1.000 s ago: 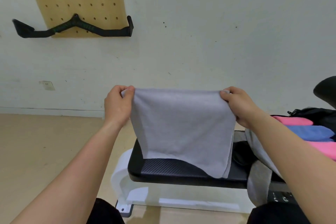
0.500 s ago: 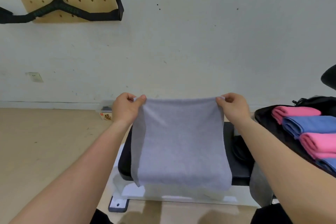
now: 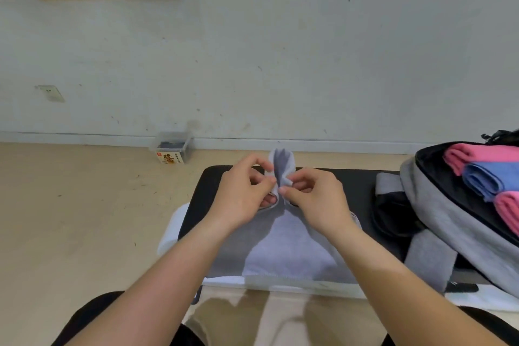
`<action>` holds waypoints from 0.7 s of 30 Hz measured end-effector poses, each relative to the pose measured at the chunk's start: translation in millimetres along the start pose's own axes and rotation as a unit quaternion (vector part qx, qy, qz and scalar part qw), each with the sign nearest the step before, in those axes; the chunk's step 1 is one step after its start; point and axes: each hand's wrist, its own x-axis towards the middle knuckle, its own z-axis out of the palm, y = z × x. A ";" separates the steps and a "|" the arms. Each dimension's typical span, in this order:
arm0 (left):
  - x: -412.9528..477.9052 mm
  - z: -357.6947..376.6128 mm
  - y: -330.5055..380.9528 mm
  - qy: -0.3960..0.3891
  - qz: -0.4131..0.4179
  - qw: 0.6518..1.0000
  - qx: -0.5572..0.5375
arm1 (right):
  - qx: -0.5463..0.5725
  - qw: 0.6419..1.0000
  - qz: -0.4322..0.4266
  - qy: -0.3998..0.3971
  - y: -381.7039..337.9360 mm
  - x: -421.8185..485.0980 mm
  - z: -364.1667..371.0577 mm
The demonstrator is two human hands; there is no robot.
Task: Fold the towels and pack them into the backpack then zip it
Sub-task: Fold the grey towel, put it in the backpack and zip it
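You held the grey towel (image 3: 289, 250) over the black bench (image 3: 356, 185). Its lower part lay flat on the bench pad at the edge nearest you, and its two upper corners met above the middle of the pad. Your left hand (image 3: 241, 194) pinched one corner between thumb and fingers, and your right hand (image 3: 317, 199) pinched the other, with the two pinches touching.

The cloth looked light, soft and limp. It bunched at the pinch and sagged below it, so it would likely hold a fold only once laid flat and pressed. The hemmed corners and edges seemed the best places to take it, since the middle offers nothing firm.

The backpack (image 3: 438, 205) lay open at the right end of the bench, with pink towels (image 3: 471, 156) and a blue towel (image 3: 488, 180) rolled inside. Your hands hid how the corners lined up. The bag was cut off by the frame edge, and its zip pull could not be made out.
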 end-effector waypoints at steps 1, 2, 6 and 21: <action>-2.7 1.0 0.0 -0.011 0.006 1.000 0.006 | 0.003 1.000 -0.005 -0.014 -0.1 -1.5 2.7; -3.9 0.7 -0.9 -0.014 0.008 1.000 0.013 | 0.009 1.000 -0.006 -0.023 0.3 -2.0 4.5; -1.1 -8.0 -5.1 -0.014 -0.015 1.000 0.017 | 0.019 0.999 -0.016 -0.027 -2.1 -1.7 4.8; -5.5 -11.6 -8.5 -0.020 0.061 0.993 0.097 | -0.003 0.995 -0.051 -0.090 -2.3 -8.2 -5.4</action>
